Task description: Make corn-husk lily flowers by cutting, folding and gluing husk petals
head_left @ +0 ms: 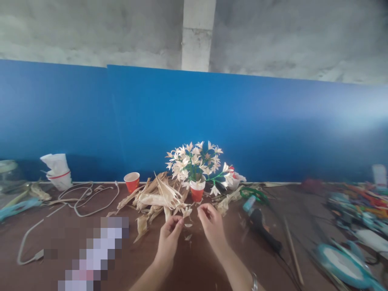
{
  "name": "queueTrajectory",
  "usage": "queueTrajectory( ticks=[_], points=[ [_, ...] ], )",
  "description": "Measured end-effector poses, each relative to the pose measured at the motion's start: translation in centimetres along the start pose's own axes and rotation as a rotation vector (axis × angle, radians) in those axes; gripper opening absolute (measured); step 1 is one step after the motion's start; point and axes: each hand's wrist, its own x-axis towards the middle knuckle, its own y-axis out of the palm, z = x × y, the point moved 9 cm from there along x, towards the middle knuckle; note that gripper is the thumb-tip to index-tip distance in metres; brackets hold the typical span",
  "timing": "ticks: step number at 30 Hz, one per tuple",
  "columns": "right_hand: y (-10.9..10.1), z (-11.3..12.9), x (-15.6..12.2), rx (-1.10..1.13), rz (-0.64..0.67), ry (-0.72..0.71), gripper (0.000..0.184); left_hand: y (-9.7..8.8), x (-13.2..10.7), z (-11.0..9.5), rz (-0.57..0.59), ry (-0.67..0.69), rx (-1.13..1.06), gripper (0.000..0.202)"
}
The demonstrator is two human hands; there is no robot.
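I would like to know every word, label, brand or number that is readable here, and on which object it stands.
No text can be read in this picture.
Red paper cup: any marks are too small and blurred to read.
Cup holding the white flowers: no readable lettering.
Pixelated patch: whatever is there is hidden.

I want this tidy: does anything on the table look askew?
Yes: one green stem sticks out low to the right of the flower bunch, looking lopsided. Pale scraps lie loose in front of its cup.
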Motion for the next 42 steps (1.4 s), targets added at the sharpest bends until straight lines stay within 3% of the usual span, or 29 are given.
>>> queueTrajectory(
  ticks=[5, 7, 9, 12, 16, 18, 31, 42],
  points=[
    [2.6, -1.3, -0.5, 0.115, 0.191, 0.126, 0.030, 0.3, -0.1, -0.2, 0.018, -0.030, -0.036, 0.031],
    [3.3, -1.8, -0.7, 0.185, 0.232, 0.163, 0.024, 0.5, -0.1, -0.2, 0.041, -0.035, -0.045, 0.031],
    [3.1, -1.6, -0.8, 0.218, 0.185, 0.117, 0.019, 0.7, -0.1, 0.3, 0.054, -0.068, -0.058, 0.030],
    [2.2, -0.3, -0.9, 0.143, 0.096, -0.038, 0.028, 0.8, -0.1, 1.1, 0.069, -0.127, -0.088, 0.031],
    [2.0, 1.2, -1.3, 0.022, 0.103, -0.148, 0.013, 0.9, -0.1, 1.2, 0.087, -0.130, -0.119, 0.030],
    [2.1, 1.4, -1.3, 0.006, 0.117, -0.155, 0.002, 1.0, -0.2, 1.3, 0.092, -0.149, -0.130, 0.030],
    [2.5, 0.5, -0.7, 0.051, 0.258, -0.099, 0.007, 1.8, -0.4, 1.7, 0.224, -0.190, -0.171, 0.030],
    [2.7, 1.0, -0.6, 0.069, 0.270, -0.148, 0.005, 2.2, -0.2, 2.6, 0.252, -0.240, -0.302, 0.028]
  ],
)
